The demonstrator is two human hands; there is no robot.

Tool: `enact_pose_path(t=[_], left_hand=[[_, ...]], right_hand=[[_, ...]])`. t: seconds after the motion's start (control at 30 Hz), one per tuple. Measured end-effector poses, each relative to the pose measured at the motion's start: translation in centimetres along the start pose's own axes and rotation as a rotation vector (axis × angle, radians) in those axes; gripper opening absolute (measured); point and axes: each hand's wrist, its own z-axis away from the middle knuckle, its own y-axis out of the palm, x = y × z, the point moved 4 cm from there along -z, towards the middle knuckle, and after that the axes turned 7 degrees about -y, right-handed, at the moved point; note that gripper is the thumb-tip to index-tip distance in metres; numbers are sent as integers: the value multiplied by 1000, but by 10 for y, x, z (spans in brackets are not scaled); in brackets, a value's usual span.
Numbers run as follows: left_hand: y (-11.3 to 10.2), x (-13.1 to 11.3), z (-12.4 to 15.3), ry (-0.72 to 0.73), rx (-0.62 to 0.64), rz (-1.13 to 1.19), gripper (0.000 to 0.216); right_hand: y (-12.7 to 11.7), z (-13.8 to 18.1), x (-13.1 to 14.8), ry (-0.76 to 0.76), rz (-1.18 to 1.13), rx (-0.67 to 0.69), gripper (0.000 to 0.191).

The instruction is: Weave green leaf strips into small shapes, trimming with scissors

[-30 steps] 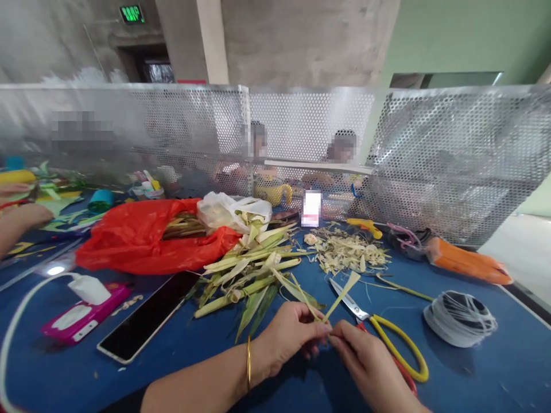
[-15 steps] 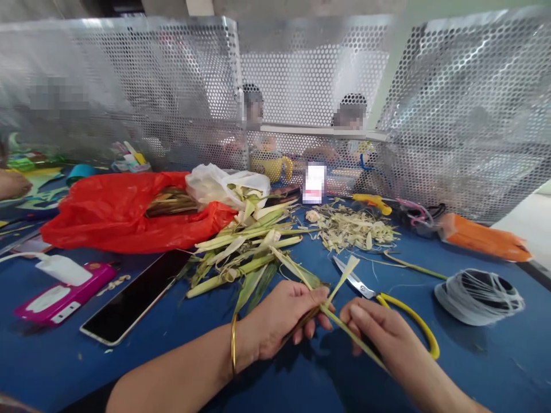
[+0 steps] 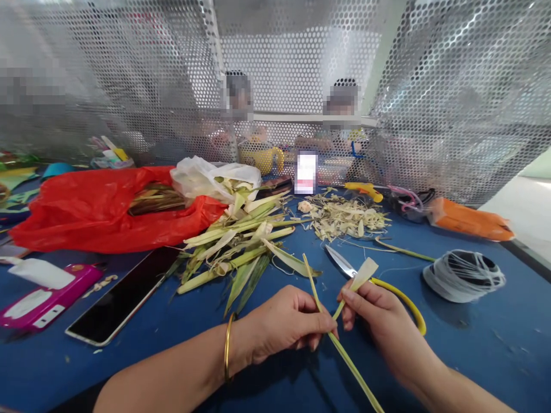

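My left hand (image 3: 288, 318), with a gold bangle at the wrist, pinches a long, narrow corn husk strip (image 3: 355, 370) that slants down to the lower right. The strip's thin upper end sticks up above the fingers. In my right hand (image 3: 381, 312), thumb and fingers are closed on a husk piece with a wide pale end (image 3: 365, 271); its narrow part runs down to my left fingertips. Just behind my right hand lie scissors (image 3: 342, 262) with yellow handles, partly hidden by it. A heap of corn husks (image 3: 236, 258) lies beyond my left hand.
Husk scraps (image 3: 348, 218) lie behind the scissors. A spool of clear thread (image 3: 465, 276) and an orange packet (image 3: 469, 218) are at right. Leftward are a red plastic bag (image 3: 94, 212), a dark phone (image 3: 124, 295) and a pink device (image 3: 54, 295). A perforated metal screen (image 3: 293, 69) closes the back; people sit behind it.
My right hand has gone from beside the strip's lower part to the wide pale end and now grips it. The pale end has swung right, away from the left hand. The view has shifted slightly.
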Motion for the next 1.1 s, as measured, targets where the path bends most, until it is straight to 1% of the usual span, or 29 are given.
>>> enact_pose_path(t=[0.07,0.1,0.13,0.17,0.2,0.23,0.27,0.3,0.33,0.37,0.4,0.43,0.47,0.5,0.53,0.6,0.67,0.77,0.83,0.87,0.9,0.97,1.0,1.03,1.07,1.1], left_hand=[[0,0,0,9,-11,4,34],[-1,1,-1,19,-20,5,33],[-1,1,-1,30,-28,1,32],[0,2,-2,42,-34,-10,31],[0,4,-2,54,-40,-30,31],[1,5,-2,72,-43,-57,32],[3,6,-3,93,-41,-84,34],[6,8,-3,115,-33,-111,35],[9,9,-3,136,-23,-136,36],[12,11,-2,151,-11,-155,36],[15,12,-2,149,-2,-172,34],[18,13,-2,141,-6,-184,31],[20,14,-2,129,2,-189,27],[23,14,-1,124,11,-186,23],[24,13,0,124,20,-181,20],[26,9,3,134,34,-173,17],[26,7,5,118,33,-199,18],[25,9,6,51,36,-243,18],[24,12,3,2,44,-201,19],[23,14,1,-18,45,-143,21],[22,15,-2,-30,32,-65,25],[15,13,-6,2,-52,118,35],[10,11,-8,39,-106,208,40],[6,8,-8,80,-151,287,43],[3,5,-8,117,-179,353,43],[1,3,-7,141,-183,403,42]], right_hand=[[-5,-4,2,-33,90,1,37],[-11,-6,5,-83,164,-38,38],[-18,-7,11,-167,252,-121,37],[-26,-6,19,-286,352,-239,34],[-32,-3,28,-428,463,-352,29],[-34,3,37,-577,582,-423,23],[-32,8,44,-720,702,-435,20],[-26,14,49,-837,816,-371,20],[-16,18,50,-911,909,-249,19],[-7,21,48,-942,969,-109,16],[2,22,43,-909,984,52,13],[9,23,38,-831,947,167,8],[14,22,32,-738,886,251,11],[16,21,27,-646,808,295,17],[17,20,23,-576,727,300,22],[15,18,18,-522,590,254,29],[12,16,17,-539,516,188,31],[10,16,17,-563,534,145,31],[8,16,21,-627,629,118,31],[5,17,25,-691,700,81,28],[2,20,30,-780,785,27,22],[-2,27,41,-995,971,-96,12],[-2,32,46,-1097,1057,-136,17],[0,35,49,-1180,1131,-138,22],[5,38,49,-1250,1193,-100,23],[11,40,48,-1311,1246,-24,24]])
